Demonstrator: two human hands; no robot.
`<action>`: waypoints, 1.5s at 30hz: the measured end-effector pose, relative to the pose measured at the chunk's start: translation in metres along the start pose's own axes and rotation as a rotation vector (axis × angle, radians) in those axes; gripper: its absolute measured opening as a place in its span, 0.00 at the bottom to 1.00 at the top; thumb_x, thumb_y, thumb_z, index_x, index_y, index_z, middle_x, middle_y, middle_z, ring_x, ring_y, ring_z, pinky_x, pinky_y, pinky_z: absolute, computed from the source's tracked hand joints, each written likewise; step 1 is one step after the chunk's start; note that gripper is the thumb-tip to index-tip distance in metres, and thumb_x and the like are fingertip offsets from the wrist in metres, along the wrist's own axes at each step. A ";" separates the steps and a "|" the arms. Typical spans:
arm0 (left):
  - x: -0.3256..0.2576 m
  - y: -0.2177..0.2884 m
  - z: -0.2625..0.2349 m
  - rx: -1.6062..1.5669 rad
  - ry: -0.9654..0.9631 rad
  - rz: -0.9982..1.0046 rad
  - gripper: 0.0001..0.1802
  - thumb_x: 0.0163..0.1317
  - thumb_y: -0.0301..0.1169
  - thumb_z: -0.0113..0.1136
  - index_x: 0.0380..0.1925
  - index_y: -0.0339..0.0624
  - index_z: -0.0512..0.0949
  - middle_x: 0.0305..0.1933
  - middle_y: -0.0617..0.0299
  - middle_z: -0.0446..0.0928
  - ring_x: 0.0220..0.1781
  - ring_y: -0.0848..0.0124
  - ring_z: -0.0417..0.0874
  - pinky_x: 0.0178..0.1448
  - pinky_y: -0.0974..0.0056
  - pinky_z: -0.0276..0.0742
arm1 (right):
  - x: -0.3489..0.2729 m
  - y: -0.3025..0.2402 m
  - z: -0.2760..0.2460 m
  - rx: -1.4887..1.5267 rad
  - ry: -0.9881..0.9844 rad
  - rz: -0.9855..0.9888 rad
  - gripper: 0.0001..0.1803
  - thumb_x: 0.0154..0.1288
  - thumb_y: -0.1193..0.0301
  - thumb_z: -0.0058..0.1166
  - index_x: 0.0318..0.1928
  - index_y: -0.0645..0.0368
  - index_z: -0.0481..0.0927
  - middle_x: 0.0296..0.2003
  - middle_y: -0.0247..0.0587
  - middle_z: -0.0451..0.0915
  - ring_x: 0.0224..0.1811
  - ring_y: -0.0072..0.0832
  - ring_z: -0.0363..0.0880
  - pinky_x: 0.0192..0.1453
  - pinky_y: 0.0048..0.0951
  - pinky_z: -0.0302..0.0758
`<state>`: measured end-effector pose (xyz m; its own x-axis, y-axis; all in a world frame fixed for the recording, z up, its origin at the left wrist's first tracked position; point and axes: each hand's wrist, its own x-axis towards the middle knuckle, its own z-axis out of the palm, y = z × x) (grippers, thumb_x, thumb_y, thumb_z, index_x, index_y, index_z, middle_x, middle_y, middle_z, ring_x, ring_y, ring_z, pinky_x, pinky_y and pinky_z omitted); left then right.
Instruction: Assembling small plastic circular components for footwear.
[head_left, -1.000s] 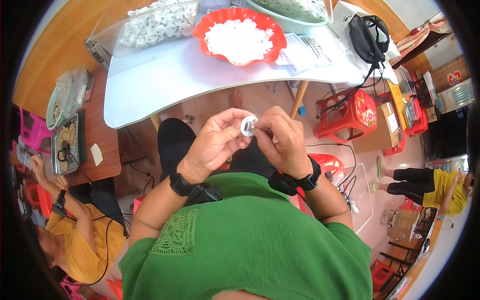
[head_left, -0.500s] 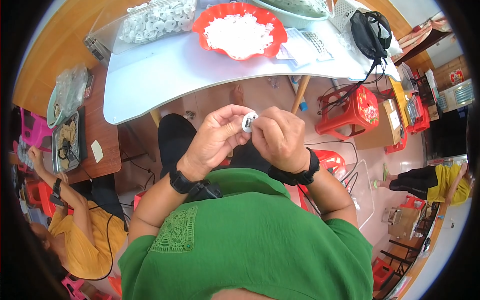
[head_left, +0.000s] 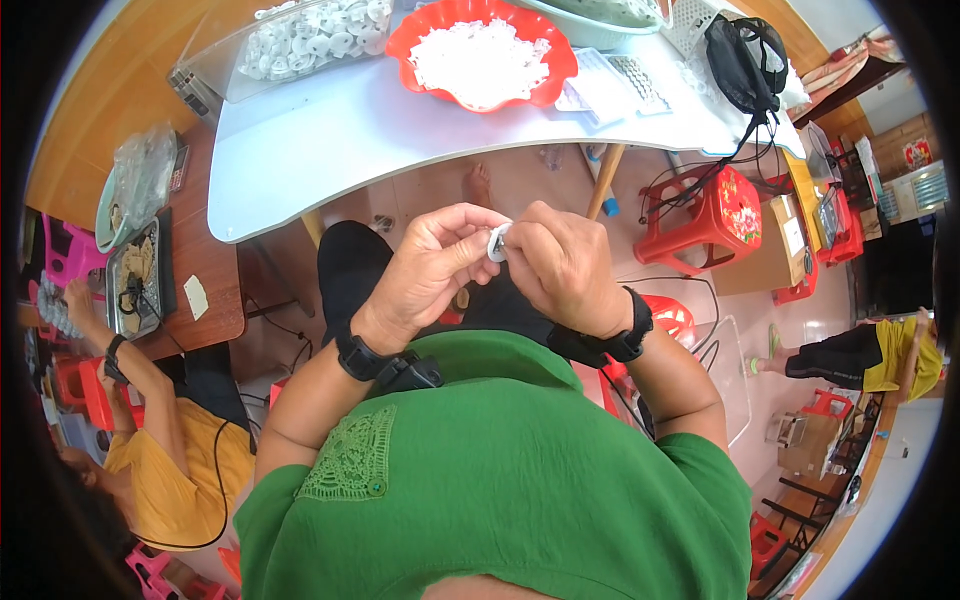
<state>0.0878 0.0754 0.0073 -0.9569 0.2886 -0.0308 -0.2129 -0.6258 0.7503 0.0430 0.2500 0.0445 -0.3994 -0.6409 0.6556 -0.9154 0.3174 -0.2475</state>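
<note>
Seen from above through a fisheye lens, a pale blue-white table (head_left: 330,140) curves across the top, over a tiled floor. On the table at twelve o'clock sits a red scalloped bowl (head_left: 482,62) heaped with small white pieces, and at eleven o'clock a clear tray (head_left: 300,45) of white ring-shaped parts. A black headset (head_left: 742,55) lies on the table's edge at one o'clock, with a red plastic stool (head_left: 712,215) on the floor below it. Near the middle, above a green shirt (head_left: 500,470), the person's two hands meet. The left hand (head_left: 432,268) and the right hand (head_left: 562,268) pinch a small white ring-shaped part (head_left: 497,243) between their fingertips, fingers curled closely round it, held in the air well short of the table. Each wrist wears a black band. At eight o'clock another person in a yellow top (head_left: 170,480) sits at a brown wooden table (head_left: 200,300). At three o'clock a second person in yellow (head_left: 895,355) is partly visible.
</note>
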 end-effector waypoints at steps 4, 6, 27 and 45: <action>0.000 -0.004 0.000 -0.037 0.005 -0.010 0.12 0.65 0.28 0.55 0.46 0.33 0.75 0.35 0.61 0.77 0.33 0.77 0.76 0.38 0.73 0.74 | 0.001 0.002 -0.004 0.027 -0.045 0.001 0.09 0.46 0.80 0.57 0.29 0.60 0.70 0.22 0.40 0.68 0.19 0.36 0.70 0.21 0.34 0.65; 0.001 -0.005 -0.001 -0.041 0.001 -0.016 0.12 0.65 0.28 0.55 0.46 0.33 0.75 0.35 0.61 0.77 0.32 0.77 0.75 0.37 0.73 0.74 | 0.002 0.002 -0.005 0.010 -0.072 -0.014 0.09 0.47 0.78 0.55 0.27 0.60 0.67 0.23 0.40 0.66 0.21 0.35 0.71 0.21 0.34 0.67; 0.007 0.001 -0.002 -0.244 -0.032 -0.018 0.15 0.65 0.28 0.55 0.49 0.32 0.72 0.38 0.60 0.76 0.33 0.77 0.73 0.35 0.75 0.70 | 0.000 0.000 -0.006 0.320 0.123 0.210 0.10 0.50 0.83 0.56 0.35 0.60 0.77 0.25 0.39 0.72 0.24 0.35 0.75 0.24 0.33 0.70; 0.022 0.000 -0.016 -0.165 0.100 0.014 0.14 0.65 0.26 0.53 0.49 0.33 0.72 0.39 0.58 0.76 0.32 0.74 0.74 0.35 0.72 0.69 | 0.008 0.044 -0.001 0.121 0.034 0.164 0.12 0.49 0.78 0.56 0.37 0.62 0.76 0.25 0.42 0.72 0.23 0.37 0.74 0.26 0.34 0.71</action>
<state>0.0632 0.0702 -0.0044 -0.9730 0.2112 -0.0928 -0.2214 -0.7416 0.6332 -0.0004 0.2596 0.0402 -0.5438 -0.5625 0.6228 -0.8382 0.3278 -0.4359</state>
